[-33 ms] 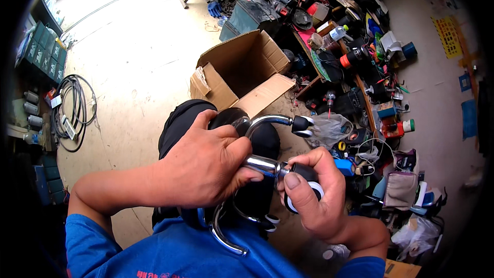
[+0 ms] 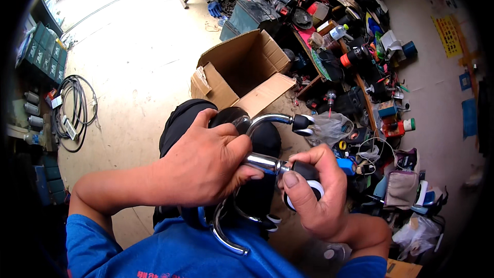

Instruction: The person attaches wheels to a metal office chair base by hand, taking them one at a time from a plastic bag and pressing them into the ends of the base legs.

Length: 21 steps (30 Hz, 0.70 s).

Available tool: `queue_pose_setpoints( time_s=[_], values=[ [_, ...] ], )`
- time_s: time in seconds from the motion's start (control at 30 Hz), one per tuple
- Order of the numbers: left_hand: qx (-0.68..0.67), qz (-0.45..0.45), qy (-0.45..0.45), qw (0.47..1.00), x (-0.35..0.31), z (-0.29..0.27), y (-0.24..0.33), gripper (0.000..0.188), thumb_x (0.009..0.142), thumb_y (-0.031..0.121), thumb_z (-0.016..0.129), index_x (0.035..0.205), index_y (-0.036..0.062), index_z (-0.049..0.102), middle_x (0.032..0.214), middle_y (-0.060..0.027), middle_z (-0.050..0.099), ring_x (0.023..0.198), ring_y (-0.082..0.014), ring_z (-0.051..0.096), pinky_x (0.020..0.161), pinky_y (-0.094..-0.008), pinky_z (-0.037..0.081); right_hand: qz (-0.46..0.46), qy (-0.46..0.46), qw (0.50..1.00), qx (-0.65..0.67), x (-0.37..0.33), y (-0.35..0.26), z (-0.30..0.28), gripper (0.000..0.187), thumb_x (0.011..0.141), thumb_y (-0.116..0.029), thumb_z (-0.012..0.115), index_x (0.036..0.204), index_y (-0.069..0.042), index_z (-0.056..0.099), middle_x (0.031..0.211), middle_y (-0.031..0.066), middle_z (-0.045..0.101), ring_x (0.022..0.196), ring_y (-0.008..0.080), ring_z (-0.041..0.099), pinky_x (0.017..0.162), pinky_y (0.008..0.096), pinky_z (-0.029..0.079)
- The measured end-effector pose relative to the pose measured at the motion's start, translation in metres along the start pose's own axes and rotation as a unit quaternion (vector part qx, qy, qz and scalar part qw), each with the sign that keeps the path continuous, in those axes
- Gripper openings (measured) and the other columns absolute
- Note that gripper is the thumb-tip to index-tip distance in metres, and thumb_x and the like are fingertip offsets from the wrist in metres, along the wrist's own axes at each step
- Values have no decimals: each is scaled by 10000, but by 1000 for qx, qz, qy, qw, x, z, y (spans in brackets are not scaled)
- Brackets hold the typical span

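A base with several curved chrome legs rests across my lap. My left hand (image 2: 198,162) is closed around one chrome leg (image 2: 262,162), which points right. At that leg's end, my right hand (image 2: 324,193) pinches a black-and-white caster wheel (image 2: 305,171) between thumb and fingers. A short metal stem shows between leg and caster. Farther out, another curved leg (image 2: 271,117) carries a black caster (image 2: 302,124). The leg nearest my body (image 2: 221,234) ends with no wheel on it. One more caster (image 2: 271,221) lies partly hidden below my hands.
An open cardboard box (image 2: 218,85) stands on the floor beyond my knees. Tools, bottles and parts crowd the shelving (image 2: 360,80) on the right, with a clear plastic bag (image 2: 329,128) nearby. A coiled black cable (image 2: 77,113) lies left, beside stacked dark green boxes (image 2: 46,54).
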<state>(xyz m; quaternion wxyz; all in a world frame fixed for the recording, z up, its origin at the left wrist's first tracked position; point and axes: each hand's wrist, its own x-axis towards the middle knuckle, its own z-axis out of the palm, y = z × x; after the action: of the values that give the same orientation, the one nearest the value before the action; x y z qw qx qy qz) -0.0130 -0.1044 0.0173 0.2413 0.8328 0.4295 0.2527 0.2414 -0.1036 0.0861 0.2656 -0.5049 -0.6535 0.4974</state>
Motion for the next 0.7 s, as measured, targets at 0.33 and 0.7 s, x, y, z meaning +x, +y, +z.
queue_pose_setpoints(
  time_s=[0.33,0.7],
  values=[
    [-45,34,-15,998,-6,-4,-2,356,1107,447,652,1031,103,601,878,-99,611,957,-326,641,1127,-622,350,-727,-142,532,-410,90,-10,-47,236,1001,-211,726,1142,-89,582,953,103,701,720,217,677,547,295,455],
    [-43,36,-10,998,-7,-1,-10,358,1086,422,686,1036,77,604,877,-105,627,973,-335,643,1127,-670,371,-351,-107,898,-243,33,2,-19,490,863,-170,939,1184,3,611,971,174,742,745,297,749,662,373,613]
  ],
)
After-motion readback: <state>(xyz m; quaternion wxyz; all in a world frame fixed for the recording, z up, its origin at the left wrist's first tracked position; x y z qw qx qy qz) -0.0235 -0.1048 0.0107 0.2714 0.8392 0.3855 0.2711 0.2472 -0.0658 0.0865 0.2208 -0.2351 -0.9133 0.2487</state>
